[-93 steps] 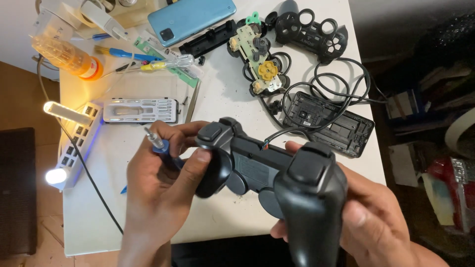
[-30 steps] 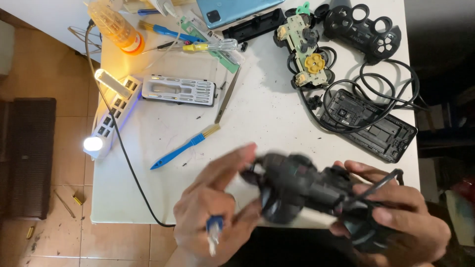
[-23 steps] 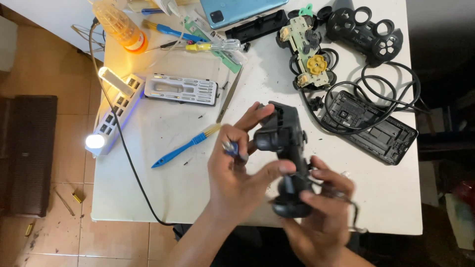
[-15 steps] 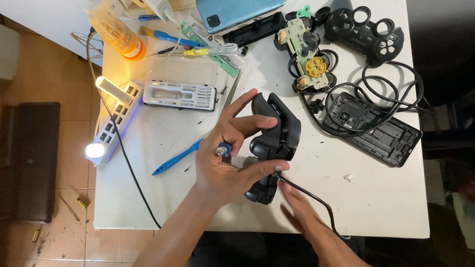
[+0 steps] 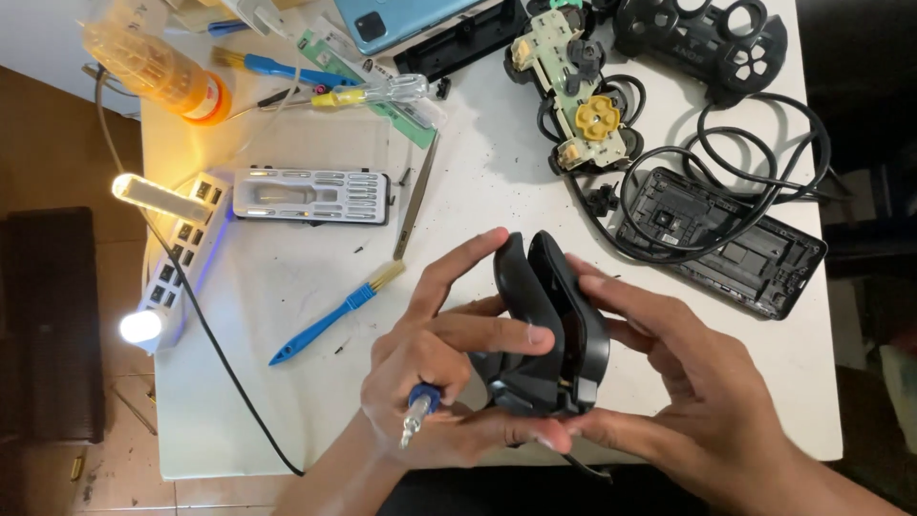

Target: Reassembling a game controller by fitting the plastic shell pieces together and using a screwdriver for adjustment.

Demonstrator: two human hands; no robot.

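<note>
Both hands clamp a black game controller [image 5: 552, 330] above the near table edge: left hand [image 5: 435, 377] wraps its left side, fingers curled across the shell (a small blue-handled screwdriver [image 5: 416, 411] tucked in the palm), right hand [image 5: 697, 397] cups the other side, fingers spread. The controller stands on edge, its long axis running away from the person. Beyond lie a blue brush [image 5: 330, 313] and an opened controller's circuit board [image 5: 578, 105].

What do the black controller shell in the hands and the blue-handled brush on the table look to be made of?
Black controller shell: apparently moulded plastic, matte, with dull highlights and a seam between its halves. Blue-handled brush: seemingly glossy plastic handle, pale yellowish bristles; fibre type unclear.
</note>
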